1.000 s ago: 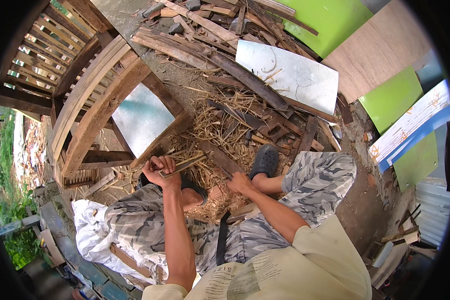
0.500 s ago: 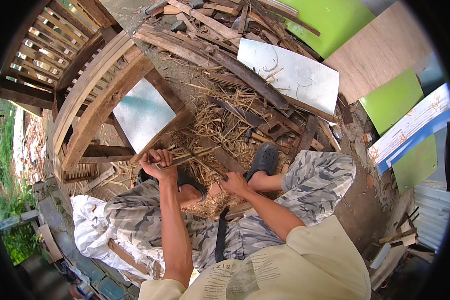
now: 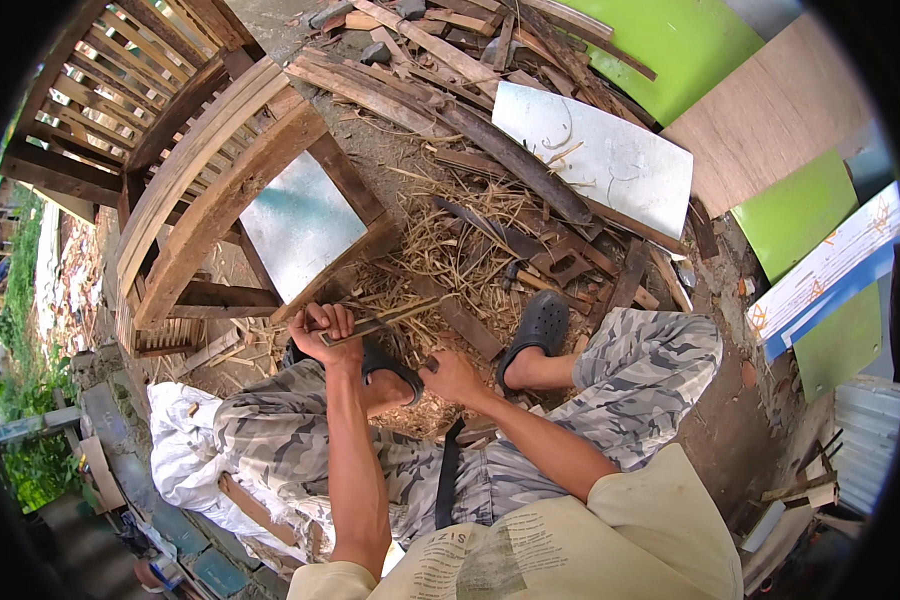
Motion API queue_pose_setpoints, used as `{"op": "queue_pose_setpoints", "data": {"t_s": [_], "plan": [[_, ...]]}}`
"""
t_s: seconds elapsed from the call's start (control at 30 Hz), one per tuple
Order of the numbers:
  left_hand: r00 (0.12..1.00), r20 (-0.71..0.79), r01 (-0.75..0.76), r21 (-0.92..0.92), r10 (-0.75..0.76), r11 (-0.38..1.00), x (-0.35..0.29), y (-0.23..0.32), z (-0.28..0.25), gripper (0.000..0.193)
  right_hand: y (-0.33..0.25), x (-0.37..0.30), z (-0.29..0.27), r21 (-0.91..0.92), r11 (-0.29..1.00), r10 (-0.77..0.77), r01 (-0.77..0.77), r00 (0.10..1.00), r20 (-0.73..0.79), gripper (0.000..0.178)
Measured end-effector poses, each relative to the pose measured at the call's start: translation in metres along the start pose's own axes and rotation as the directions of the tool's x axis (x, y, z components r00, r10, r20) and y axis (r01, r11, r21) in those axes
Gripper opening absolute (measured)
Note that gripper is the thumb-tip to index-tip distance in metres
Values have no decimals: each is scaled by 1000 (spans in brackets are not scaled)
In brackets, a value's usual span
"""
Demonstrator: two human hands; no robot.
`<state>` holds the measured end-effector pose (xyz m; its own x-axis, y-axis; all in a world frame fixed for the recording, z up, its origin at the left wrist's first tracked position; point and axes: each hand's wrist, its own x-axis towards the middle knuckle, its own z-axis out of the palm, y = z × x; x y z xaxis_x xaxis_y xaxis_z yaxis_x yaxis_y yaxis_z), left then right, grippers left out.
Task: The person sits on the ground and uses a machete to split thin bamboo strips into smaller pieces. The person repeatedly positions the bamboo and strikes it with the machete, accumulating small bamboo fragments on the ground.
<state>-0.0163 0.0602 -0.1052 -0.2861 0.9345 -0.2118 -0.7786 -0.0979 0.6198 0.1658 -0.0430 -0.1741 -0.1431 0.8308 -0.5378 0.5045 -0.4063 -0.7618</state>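
Observation:
My left hand is closed around a thin bamboo strip, which points off to the right over the shavings. Lower and to the right, my right hand is closed on a dark-handled knife; only a short dark end shows at the fingers, and its blade cannot be made out. The knife is apart from the strip. Both hands are above the ground between my knees, between two dark clogs. Pale shavings lie heaped just beyond the strip.
A wooden frame with slats and a white panel stands at the left. Scrap wood and a white board lie ahead. Green sheets lean at the right. A white sack is beside my left leg.
My right hand has drawn back toward me and slightly down, taking the knife away from the strip. My left hand still holds the strip. The whole view has shifted slightly.

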Motion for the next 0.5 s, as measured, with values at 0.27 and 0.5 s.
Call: {"op": "queue_pose_setpoints", "data": {"t_s": [0.27,0.5], "plan": [[999,-24,-26,2,26,1000,3,4,-11,45,-27,-20,-3,-108,993,-62,55,996,-62,34],[996,-76,-45,22,46,999,-6,7,-12,44,-46,-26,-21,-184,982,48,-41,998,36,36]]}}
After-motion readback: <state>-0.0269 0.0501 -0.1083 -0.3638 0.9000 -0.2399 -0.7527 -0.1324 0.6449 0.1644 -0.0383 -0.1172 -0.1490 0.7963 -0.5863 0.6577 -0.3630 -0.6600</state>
